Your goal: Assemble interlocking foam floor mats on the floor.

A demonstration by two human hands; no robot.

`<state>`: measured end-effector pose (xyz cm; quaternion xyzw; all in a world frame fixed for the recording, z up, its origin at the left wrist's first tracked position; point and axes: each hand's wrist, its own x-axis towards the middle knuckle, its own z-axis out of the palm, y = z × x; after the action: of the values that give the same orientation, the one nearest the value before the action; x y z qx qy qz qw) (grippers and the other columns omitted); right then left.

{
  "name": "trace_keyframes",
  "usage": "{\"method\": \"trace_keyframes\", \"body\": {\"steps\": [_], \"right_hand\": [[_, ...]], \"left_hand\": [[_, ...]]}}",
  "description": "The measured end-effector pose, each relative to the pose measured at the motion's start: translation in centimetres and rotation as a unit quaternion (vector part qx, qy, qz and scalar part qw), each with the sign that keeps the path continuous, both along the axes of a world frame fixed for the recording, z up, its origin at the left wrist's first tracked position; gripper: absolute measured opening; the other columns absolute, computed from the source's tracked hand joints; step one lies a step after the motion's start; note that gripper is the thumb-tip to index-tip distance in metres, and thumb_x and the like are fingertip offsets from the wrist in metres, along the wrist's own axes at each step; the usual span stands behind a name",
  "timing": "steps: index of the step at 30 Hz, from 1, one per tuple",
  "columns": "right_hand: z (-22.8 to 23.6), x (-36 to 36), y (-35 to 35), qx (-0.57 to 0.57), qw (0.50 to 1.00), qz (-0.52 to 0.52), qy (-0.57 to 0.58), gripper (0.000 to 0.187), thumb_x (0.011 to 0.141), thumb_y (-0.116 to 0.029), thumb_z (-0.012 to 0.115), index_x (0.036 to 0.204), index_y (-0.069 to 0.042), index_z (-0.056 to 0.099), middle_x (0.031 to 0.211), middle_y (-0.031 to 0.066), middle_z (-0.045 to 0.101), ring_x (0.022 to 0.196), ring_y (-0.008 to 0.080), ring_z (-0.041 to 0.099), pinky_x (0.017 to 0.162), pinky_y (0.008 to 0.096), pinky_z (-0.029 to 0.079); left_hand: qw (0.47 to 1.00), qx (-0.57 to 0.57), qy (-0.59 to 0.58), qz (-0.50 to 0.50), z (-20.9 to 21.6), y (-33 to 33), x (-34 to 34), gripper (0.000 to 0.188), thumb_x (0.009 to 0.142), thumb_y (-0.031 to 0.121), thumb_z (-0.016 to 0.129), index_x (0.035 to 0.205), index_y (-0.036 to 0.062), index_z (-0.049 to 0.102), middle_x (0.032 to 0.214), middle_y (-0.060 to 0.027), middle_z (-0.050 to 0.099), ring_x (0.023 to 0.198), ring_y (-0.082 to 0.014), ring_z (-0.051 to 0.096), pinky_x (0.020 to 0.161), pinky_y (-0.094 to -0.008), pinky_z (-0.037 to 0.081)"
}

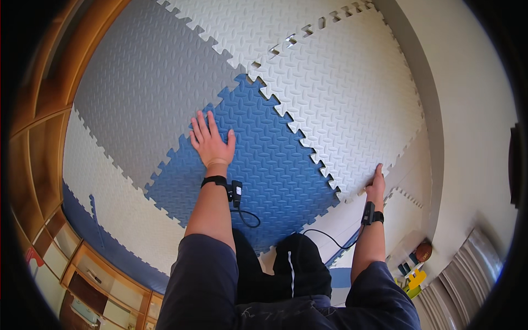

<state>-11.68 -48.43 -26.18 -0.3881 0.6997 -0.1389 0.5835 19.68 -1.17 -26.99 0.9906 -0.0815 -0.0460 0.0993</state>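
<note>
My left hand (211, 142) lies flat with fingers spread on the blue foam mat (264, 159), its fingertips close to the toothed seam with the grey foam mat (159, 71). My right hand (376, 186) grips the near right edge of a white foam mat (341, 93), thumb along the top; the other fingers are mostly hidden at the edge. Between the blue mat and this white mat, the jigsaw teeth run with dark gaps showing, so that seam looks loosely fitted. Black straps with small devices and cables sit on both wrists.
Gaps also show along the seam with a farther white mat (231, 22). Wooden shelving (82, 264) curves along the left. A pale wall (467, 110) rises at the right. Near the lower right stand a brown ball (423, 251) and a yellow object (416, 278). My knees rest near the blue mat's close corner.
</note>
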Motion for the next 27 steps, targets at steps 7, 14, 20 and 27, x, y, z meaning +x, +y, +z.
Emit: {"method": "trace_keyframes", "body": {"steps": [7,14,20,27], "right_hand": [[-1.3,0.4,-0.5,-0.045,0.988,0.041,0.141,0.073,0.091,-0.055,0.07,0.125,0.008,0.054,0.109,0.0103,0.064,0.093,0.0209,0.059,0.075,0.0358,0.05],[-0.8,0.8,0.8,-0.046,0.984,0.063,0.162,0.073,0.092,-0.052,0.07,0.126,0.01,0.054,0.114,0.0148,0.065,0.098,0.0225,0.06,0.082,0.0352,0.05],[-2.7,-0.4,-0.8,-0.143,0.978,0.032,0.148,0.059,0.089,-0.04,0.078,0.115,0.009,0.058,0.099,0.0099,0.064,0.079,0.0183,0.056,0.07,0.0319,0.047],[-1.9,0.7,-0.3,-0.089,0.97,0.058,0.22,0.064,0.086,-0.043,0.08,0.119,0.008,0.06,0.111,0.0132,0.065,0.096,0.0225,0.06,0.083,0.0345,0.05]], "left_hand": [[1.0,-0.007,-0.007,-0.001,-0.1,-0.2,0.0,0.081,0.09,0.044,0.058,0.158,0.0122,0.028,0.167,-0.0134,0.018,0.153,-0.0356,0.014,0.12,-0.054,0.011],[1.0,0.002,-0.011,0.0,-0.1,0.5,0.0,0.081,0.089,0.045,0.058,0.158,0.0131,0.028,0.166,-0.0134,0.019,0.153,-0.0355,0.014,0.12,-0.0541,0.012],[1.0,-0.015,-0.019,-0.01,-0.4,-1.0,0.1,0.082,0.089,0.044,0.059,0.158,0.0127,0.028,0.166,-0.0136,0.019,0.153,-0.0358,0.015,0.12,-0.0544,0.011],[1.0,-0.005,-0.015,-0.01,-0.4,-0.3,0.0,0.083,0.088,0.046,0.059,0.156,0.0097,0.03,0.166,-0.0158,0.018,0.153,-0.0368,0.013,0.121,-0.0544,0.01]]}}
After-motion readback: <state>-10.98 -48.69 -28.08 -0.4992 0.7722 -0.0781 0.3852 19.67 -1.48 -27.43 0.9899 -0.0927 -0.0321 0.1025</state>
